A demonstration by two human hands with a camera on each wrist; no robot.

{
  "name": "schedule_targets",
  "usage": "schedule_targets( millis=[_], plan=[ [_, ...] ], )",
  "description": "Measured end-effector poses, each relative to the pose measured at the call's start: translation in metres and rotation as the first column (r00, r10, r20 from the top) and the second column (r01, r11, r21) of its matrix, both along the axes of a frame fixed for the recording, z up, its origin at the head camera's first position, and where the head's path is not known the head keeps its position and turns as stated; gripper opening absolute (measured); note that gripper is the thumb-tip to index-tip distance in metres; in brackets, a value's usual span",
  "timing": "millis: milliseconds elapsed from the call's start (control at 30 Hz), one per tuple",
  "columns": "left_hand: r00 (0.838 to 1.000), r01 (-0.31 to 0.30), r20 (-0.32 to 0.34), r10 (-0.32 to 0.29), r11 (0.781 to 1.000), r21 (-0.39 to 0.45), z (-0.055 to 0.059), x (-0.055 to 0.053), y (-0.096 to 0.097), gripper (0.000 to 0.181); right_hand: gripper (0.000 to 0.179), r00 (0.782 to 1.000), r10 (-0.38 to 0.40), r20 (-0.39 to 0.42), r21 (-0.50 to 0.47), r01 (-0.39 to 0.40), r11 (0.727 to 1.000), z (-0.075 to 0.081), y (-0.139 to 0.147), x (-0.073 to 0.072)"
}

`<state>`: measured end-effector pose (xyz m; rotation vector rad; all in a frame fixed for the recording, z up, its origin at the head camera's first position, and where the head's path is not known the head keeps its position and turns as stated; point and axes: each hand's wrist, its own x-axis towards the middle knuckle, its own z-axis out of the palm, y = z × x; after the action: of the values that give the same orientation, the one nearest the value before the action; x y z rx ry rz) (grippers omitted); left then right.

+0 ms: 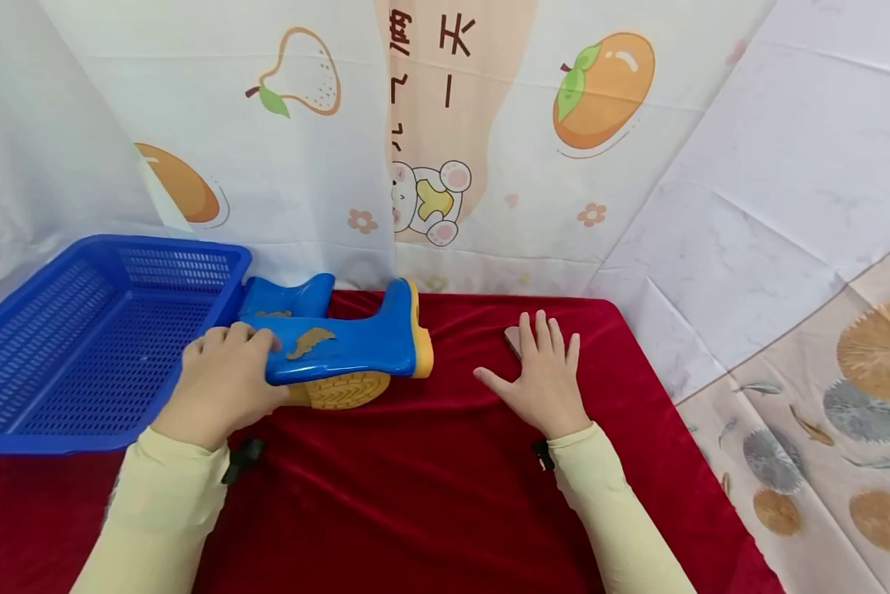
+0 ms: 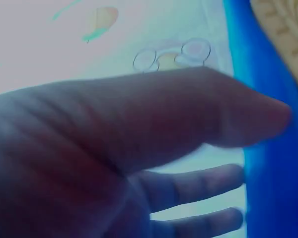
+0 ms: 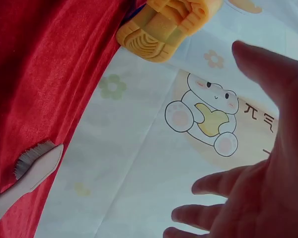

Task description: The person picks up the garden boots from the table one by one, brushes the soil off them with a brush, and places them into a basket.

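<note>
A blue rain boot (image 1: 359, 346) with a yellow sole and a brown patch lies on its side on the red cloth. My left hand (image 1: 225, 379) grips it by the left end, its thumb (image 2: 238, 116) lying over the blue surface in the left wrist view. Behind it is a second blue boot (image 1: 292, 295), partly covered by the first. Off to the right, my right hand (image 1: 544, 384) is spread with straight fingers and holds nothing. Just beyond that hand lies a brush (image 3: 39, 166) with a pale handle and bristles, mostly hidden from the head view.
A blue perforated basket (image 1: 110, 450) stands at the left, right beside the boots. Red cloth (image 1: 415, 495) covers the table. A white printed curtain (image 1: 489, 272) hangs along the back edge, and patterned cloth (image 1: 808, 412) lies beyond the right edge.
</note>
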<state>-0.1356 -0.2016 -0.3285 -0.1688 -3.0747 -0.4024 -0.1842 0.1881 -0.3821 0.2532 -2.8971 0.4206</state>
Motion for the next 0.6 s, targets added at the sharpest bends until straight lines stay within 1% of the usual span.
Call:
schedule_targets(
  millis=[67,167,300,367,500,600],
  plan=[
    [0.998,-0.004,0.055,0.004,1.000,-0.010,0.002,0.001,-0.008,0.060,0.111,1.000,0.005,-0.016,0.000,-0.005,1.000,0.000,0.000,0.000],
    [0.992,-0.025,0.122,0.026,1.000,-0.016,0.004,0.000,-0.017,0.063,0.107,0.999,0.014,-0.033,0.002,-0.014,1.000,-0.001,0.000,0.000],
    [0.983,-0.065,0.170,0.064,0.998,-0.003,0.004,0.001,-0.028,0.066,0.101,0.999,0.024,-0.041,0.005,-0.024,1.000,-0.001,-0.001,0.001],
    [0.980,-0.085,0.181,0.083,0.996,0.005,0.005,0.000,-0.031,0.069,0.099,0.999,0.026,-0.045,0.004,-0.025,1.000,-0.001,-0.001,0.001],
    [0.971,-0.137,0.202,0.130,0.990,0.024,0.006,-0.002,-0.038,0.084,0.097,0.999,0.024,-0.048,-0.001,-0.025,1.000,-0.002,-0.001,0.001],
    [0.956,-0.171,0.247,0.156,0.985,0.040,0.006,-0.005,-0.044,0.099,0.095,0.998,0.025,-0.049,-0.007,-0.026,1.000,-0.002,-0.001,0.001]
  ],
)
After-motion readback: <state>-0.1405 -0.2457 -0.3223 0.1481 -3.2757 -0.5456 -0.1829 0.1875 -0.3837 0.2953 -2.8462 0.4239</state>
